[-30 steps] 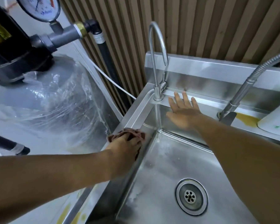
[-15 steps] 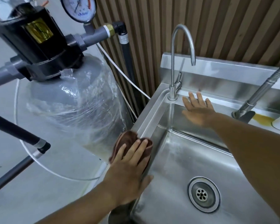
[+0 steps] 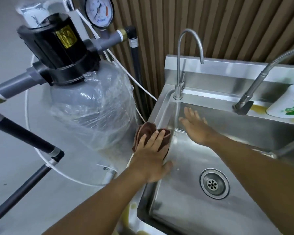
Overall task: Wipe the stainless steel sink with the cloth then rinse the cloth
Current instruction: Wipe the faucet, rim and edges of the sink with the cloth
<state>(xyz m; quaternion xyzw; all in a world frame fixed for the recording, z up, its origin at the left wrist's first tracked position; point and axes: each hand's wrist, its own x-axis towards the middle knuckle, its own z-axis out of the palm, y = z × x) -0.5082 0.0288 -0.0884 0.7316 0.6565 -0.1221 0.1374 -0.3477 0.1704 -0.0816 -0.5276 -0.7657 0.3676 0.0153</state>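
Note:
A brown cloth (image 3: pixel 147 130) lies bunched on the left rim of the stainless steel sink (image 3: pixel 161 114). My left hand (image 3: pixel 151 158) presses flat on the cloth with straight fingers, thumb hanging over the inner wall. Inside the basin, my right hand (image 3: pixel 196 128) lies flat with spread fingers against the back wall near the left corner. The round drain (image 3: pixel 214 183) sits in the basin floor between my forearms. A gooseneck tap (image 3: pixel 180 65) stands at the back left corner; no water runs from it.
A grey filter tank (image 3: pixel 92 102) wrapped in clear plastic stands just left of the sink, with a black valve head, pressure gauge (image 3: pixel 98 11) and pipes. A flexible spray hose (image 3: pixel 261 75) and a white bottle (image 3: pixel 288 104) lie on the back ledge. Slatted wood wall behind.
My left hand went from gripping the cloth to pressing it flat, and slid it along the left rim. My right hand stayed on the back wall. The camera view shifted left.

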